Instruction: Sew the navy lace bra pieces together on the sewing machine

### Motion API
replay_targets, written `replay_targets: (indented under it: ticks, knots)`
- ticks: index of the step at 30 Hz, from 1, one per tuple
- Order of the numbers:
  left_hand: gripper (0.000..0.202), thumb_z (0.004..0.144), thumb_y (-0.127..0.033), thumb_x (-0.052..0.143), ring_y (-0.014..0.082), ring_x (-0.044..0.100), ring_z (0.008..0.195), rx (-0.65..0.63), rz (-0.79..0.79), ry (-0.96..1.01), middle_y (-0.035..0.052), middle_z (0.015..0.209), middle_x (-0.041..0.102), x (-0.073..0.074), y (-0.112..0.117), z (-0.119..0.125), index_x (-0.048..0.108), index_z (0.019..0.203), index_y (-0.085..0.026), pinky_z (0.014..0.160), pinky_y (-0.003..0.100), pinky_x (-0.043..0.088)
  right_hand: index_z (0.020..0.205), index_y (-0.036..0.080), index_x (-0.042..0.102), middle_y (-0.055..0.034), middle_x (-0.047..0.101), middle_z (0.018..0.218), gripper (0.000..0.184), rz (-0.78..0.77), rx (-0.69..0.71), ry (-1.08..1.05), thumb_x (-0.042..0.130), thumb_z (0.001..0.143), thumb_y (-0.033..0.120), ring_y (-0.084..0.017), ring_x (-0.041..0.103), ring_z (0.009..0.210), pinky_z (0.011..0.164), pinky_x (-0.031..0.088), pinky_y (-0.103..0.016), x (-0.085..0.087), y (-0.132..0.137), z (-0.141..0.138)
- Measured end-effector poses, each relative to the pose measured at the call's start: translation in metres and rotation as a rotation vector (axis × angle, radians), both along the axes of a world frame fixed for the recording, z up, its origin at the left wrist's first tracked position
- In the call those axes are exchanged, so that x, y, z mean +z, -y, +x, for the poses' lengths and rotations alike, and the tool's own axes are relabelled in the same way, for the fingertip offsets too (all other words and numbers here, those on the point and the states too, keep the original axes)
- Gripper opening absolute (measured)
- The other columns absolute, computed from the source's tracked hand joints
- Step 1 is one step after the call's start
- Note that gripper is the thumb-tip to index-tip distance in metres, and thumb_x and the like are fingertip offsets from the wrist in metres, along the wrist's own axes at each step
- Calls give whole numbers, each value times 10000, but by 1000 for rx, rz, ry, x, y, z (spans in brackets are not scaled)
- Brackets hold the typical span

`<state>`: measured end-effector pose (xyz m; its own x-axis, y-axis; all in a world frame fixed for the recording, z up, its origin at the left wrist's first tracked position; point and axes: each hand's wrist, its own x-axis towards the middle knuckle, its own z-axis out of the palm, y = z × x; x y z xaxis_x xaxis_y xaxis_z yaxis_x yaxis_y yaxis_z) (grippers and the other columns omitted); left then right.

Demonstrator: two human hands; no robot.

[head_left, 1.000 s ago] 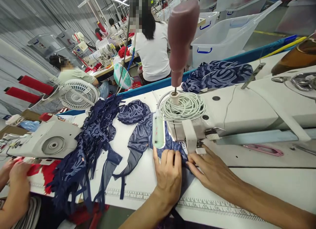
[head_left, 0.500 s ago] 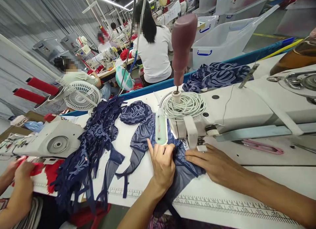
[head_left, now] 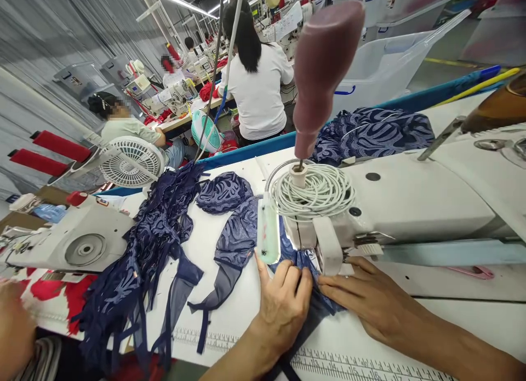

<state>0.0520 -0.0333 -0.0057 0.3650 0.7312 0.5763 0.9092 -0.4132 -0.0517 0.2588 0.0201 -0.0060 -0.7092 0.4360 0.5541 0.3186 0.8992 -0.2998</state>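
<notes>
Head view: the left hand (head_left: 283,307) lies on the navy cloth (head_left: 238,236), just in front of the machine (head_left: 411,200) and below the lamp (head_left: 268,227). Half a second ago its fingers were curled up and gathered the cloth. Now they reach forward, more flat, with the tips at the needle area. The grip is half bent and presses down, but I cannot tell if the tips pinch a fold.

The right hand (head_left: 370,301) was flat before and is flat now. Its grip is open, it holds nothing, and its fingers rest on the cloth edge beside the left hand. Less cloth shows between the two hands than before, so I judge that the piece was pulled smooth and pushed closer under the machine head.

The cloth itself is on the worktop (head_left: 246,315). One part is spread to the left of the lamp, and the other part is hidden under the hands.

The pile (head_left: 156,244) of navy pieces is unchanged, further to the left. A co-worker's hand (head_left: 12,329) is at the lower left corner, lower than before and well apart.
</notes>
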Motion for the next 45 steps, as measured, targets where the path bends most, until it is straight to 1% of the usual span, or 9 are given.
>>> replay_targets:
  ticks: [4, 9, 14, 19, 24, 29, 32, 35, 45]
  knots:
    - [263, 1032, -121, 433, 178, 656, 888, -37, -23, -21, 32, 871, 707, 9, -14, -3, 692, 1067, -156, 1232, 697, 5, 1119, 203, 677, 4, 752, 1066, 584, 13, -30, 11, 440, 653, -59, -205, 572, 975, 909, 359, -349, 0, -1, -1]
    - [204, 969, -96, 514, 172, 612, 739, 88, -17, 1, 19, 782, 652, 9, -12, 8, 704, 1021, -148, 1232, 669, 128, 1126, 201, 682, -13, 734, 1099, 568, -11, -37, 44, 438, 686, -62, -206, 572, 1016, 965, 328, -367, -5, 4, 0]
    - [209, 991, -96, 494, 160, 595, 751, -29, 60, 46, 22, 770, 651, 5, -9, 2, 694, 1042, -130, 1181, 640, 251, 1222, 208, 668, -23, 720, 1121, 626, -5, -49, 73, 458, 693, -51, -224, 548, 1078, 1020, 296, -387, -12, 9, 1]
    - [163, 952, -100, 555, 169, 572, 716, -132, 27, -41, 21, 732, 618, 5, -23, -10, 686, 1046, -117, 888, 423, 471, 1257, 172, 660, -45, 719, 1101, 652, 30, -66, 111, 449, 687, -63, -238, 548, 1025, 1056, 280, -433, -13, 10, 0]
    - [164, 919, -82, 536, 183, 615, 733, -128, -37, -52, 23, 764, 649, 4, -36, -16, 670, 925, -177, 687, 319, 417, 1310, 161, 638, -56, 720, 939, 696, 73, -107, 174, 438, 687, -75, -280, 541, 1043, 974, 313, -440, -12, 8, -5]
    - [220, 884, -42, 502, 184, 635, 796, -7, -174, 97, 28, 811, 680, 12, -25, -12, 659, 897, -196, 793, 350, 434, 1325, 213, 625, -51, 732, 1047, 739, 86, -141, 157, 440, 673, -81, -272, 544, 1114, 942, 325, -424, -9, 6, -10]
    - [230, 920, -50, 499, 160, 632, 794, -50, -128, 176, 6, 808, 685, 16, -18, -11, 665, 944, -206, 866, 366, 421, 1255, 202, 656, -36, 739, 1062, 676, 71, -125, 138, 445, 676, -77, -241, 579, 1052, 1025, 310, -450, -5, 7, -12]
    - [234, 917, -47, 497, 160, 613, 755, -82, -107, 93, 9, 774, 662, 16, -16, -10, 677, 976, -183, 852, 368, 401, 1159, 193, 680, -31, 732, 1137, 565, 43, -108, 79, 450, 707, -57, -209, 604, 1008, 1111, 274, -445, -3, 11, -12]
    - [264, 906, -55, 528, 158, 611, 753, -144, -107, 80, 3, 817, 684, 9, -21, -15, 680, 1073, -193, 805, 352, 379, 1222, 180, 655, -15, 733, 1154, 620, 26, -74, 56, 435, 690, -51, -188, 613, 1014, 1167, 222, -399, -5, 11, -8]
